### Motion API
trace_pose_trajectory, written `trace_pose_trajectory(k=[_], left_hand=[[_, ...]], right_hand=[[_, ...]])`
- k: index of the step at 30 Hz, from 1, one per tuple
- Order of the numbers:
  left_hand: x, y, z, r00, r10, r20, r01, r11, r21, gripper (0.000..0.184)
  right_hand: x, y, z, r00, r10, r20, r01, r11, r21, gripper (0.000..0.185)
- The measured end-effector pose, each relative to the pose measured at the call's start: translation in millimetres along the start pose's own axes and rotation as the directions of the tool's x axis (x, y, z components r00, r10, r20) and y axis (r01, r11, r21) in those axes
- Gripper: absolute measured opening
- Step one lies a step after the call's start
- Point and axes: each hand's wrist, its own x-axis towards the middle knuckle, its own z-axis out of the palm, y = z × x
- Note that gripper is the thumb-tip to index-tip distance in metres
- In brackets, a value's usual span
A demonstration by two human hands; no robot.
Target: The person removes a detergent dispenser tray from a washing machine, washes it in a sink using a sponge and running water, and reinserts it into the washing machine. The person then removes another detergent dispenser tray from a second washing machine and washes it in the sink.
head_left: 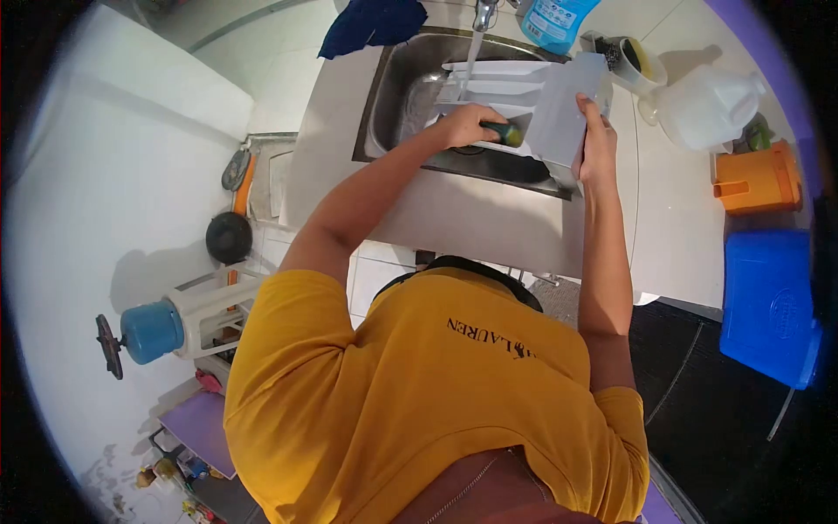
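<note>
A white plastic compartment tray, which looks like a cutlery tray, is tilted on its side over the metal sink. My right hand grips its right end, thumb along the outer wall. In my left hand is a green and yellow sponge, pressed inside one of the tray's compartments. Water runs from the faucet down onto the left part of the tray. The tray hides much of the sink's right side.
A dark blue cloth lies at the back left of the sink. Behind it on the right stand a blue bottle, a white container with scrubbers, and a translucent jug. Farther right are an orange container and a blue lid.
</note>
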Motion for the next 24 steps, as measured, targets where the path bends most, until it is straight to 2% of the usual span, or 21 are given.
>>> trace_pose_trajectory(k=[1, 4, 7, 10, 11, 13, 14, 17, 20, 21, 24], left_hand=[[-3.4, 8.7, -3.3, 0.998, -0.025, -0.064, 0.017, 0.993, -0.12, 0.037], [-14.2, 35.4, -37.7, 0.948, -0.262, -0.178, 0.264, 0.964, -0.013, 0.038], [-12.8, 7.1, -64.9, 0.87, -0.124, -0.477, 0.286, 0.914, 0.286, 0.039], [2.1, -33.1, -63.0, 0.796, -0.241, -0.555, 0.438, 0.862, 0.254, 0.043], [10.2, -48.3, -55.7, 0.769, -0.294, -0.567, 0.453, 0.877, 0.161, 0.048], [30.4, -65.5, -56.0, 0.707, -0.331, -0.625, 0.547, 0.816, 0.187, 0.049], [32.9, -73.7, -54.3, 0.671, -0.352, -0.653, 0.598, 0.778, 0.194, 0.05], [38.1, -96.3, -55.3, 0.581, -0.578, -0.573, 0.787, 0.579, 0.213, 0.047], [40.9, -108.5, -52.2, 0.704, -0.37, -0.606, 0.566, 0.808, 0.166, 0.044], [36.6, -85.5, -48.0, 0.731, -0.321, -0.601, 0.563, 0.783, 0.266, 0.04], [29.7, -71.1, -53.1, 0.839, -0.191, -0.509, 0.404, 0.846, 0.347, 0.037]], right_hand=[[-1.2, -0.9, 0.6, 1.0, 0.002, -0.004, -0.002, 1.0, -0.009, 0.057], [-1.3, -0.3, 0.9, 1.0, -0.008, -0.006, 0.008, 1.0, 0.0, 0.057], [1.3, 1.6, -1.4, 1.0, 0.001, 0.005, -0.001, 1.0, -0.001, 0.058], [-1.7, -1.7, 1.3, 1.0, 0.011, -0.021, -0.011, 1.0, -0.024, 0.06], [1.2, -1.4, -0.1, 1.0, -0.001, -0.023, 0.001, 1.0, -0.029, 0.061], [6.6, 3.2, -3.6, 0.999, -0.017, -0.028, 0.016, 0.999, -0.039, 0.063], [5.3, 4.8, -5.4, 1.0, 0.003, -0.022, -0.004, 1.0, -0.03, 0.063], [13.1, 1.0, -8.7, 1.0, 0.021, -0.018, -0.021, 0.999, -0.043, 0.065], [15.2, 8.4, -14.7, 0.998, 0.024, -0.06, -0.029, 0.996, -0.088, 0.065], [10.0, 2.4, -8.9, 0.998, 0.019, -0.056, -0.022, 0.997, -0.07, 0.065], [9.2, -1.4, -3.5, 0.999, -0.006, -0.049, 0.004, 0.999, -0.045, 0.065]])
